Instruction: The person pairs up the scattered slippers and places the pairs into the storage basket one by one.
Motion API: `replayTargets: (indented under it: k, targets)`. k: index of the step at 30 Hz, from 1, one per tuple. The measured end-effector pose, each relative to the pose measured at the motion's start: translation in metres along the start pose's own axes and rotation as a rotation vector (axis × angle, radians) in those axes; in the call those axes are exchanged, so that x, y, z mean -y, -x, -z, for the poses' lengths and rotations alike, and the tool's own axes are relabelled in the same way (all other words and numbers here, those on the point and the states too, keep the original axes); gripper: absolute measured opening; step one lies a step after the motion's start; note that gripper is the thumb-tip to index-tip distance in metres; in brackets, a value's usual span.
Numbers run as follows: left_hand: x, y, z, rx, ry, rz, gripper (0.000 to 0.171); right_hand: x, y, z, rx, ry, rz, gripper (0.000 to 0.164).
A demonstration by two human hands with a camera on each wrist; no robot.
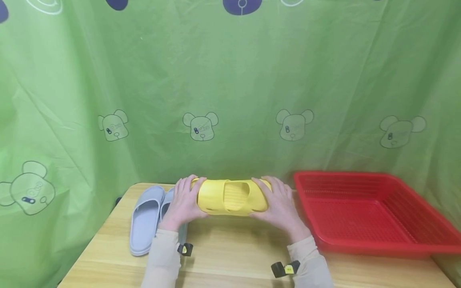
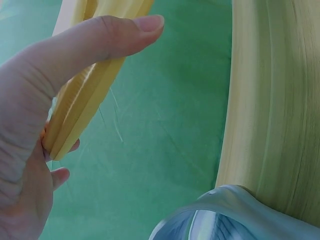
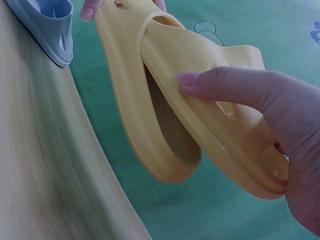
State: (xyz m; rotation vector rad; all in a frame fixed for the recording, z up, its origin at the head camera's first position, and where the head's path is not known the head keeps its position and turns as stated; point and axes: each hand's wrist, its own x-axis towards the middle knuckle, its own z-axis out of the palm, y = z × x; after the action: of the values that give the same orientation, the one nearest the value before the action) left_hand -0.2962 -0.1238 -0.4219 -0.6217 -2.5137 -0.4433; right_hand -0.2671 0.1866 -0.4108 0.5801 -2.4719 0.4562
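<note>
A pair of yellow slippers (image 1: 212,196) is held up between both hands over the back part of the table. The left hand (image 1: 183,205) grips the left end, its thumb across the near side and its fingers over the far edge. At the right end, the right hand (image 1: 280,206) grips in the same way. In the right wrist view the two yellow slippers (image 3: 180,55) overlap, one fitted partly into the other, with the right thumb pressed on the upper of one. Light blue slippers (image 1: 142,230) stand left of the left hand, one partly hidden behind it.
A red plastic basket (image 1: 360,245) with a perforated bottom stands at the right on the wooden table (image 1: 230,260). Behind the table hangs a green curtain (image 1: 245,80) printed with bear heads. Each sleeve carries a small black strap piece near the wrist.
</note>
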Motion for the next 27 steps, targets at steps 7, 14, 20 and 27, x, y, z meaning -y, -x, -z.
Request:
replayTargets:
  k: [7, 14, 20, 27]
  targets:
    - [-0.0015, -0.0004, 0.0004, 0.009, 0.009, -0.002, 0.112, 0.0000, 0.0000, 0.0002, -0.001, 0.007, 0.001, 0.102]
    - [-0.0022, 0.0005, -0.0006, -0.006, 0.008, -0.013, 0.113, 0.0009, -0.0004, -0.0009, -0.011, -0.010, 0.010, 0.101]
    - [-0.0028, 0.0013, -0.0005, 0.020, 0.010, 0.001, 0.114, 0.0025, 0.0001, 0.0002, -0.012, -0.010, 0.019, 0.100]
    - [-0.0006, 0.0016, 0.0043, 0.008, 0.039, 0.015, 0.116, 0.0046, -0.0015, 0.0017, 0.018, 0.005, 0.004, 0.103]
